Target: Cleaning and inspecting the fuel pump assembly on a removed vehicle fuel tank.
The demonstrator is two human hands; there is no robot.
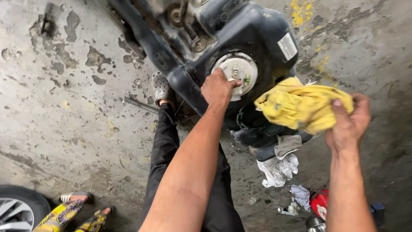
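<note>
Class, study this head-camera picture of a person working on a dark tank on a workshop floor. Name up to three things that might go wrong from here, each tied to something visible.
1. The left hand rests on the white round unit in the tank; its small fittings might get knocked or bent.
2. The yellow rag, bunched in the right hand, could snag or drop lint there.
3. Loose rags and small cans on the concrete floor may cause a trip.

Black trousers (165,141) (grey perforated clog (162,87))
</note>
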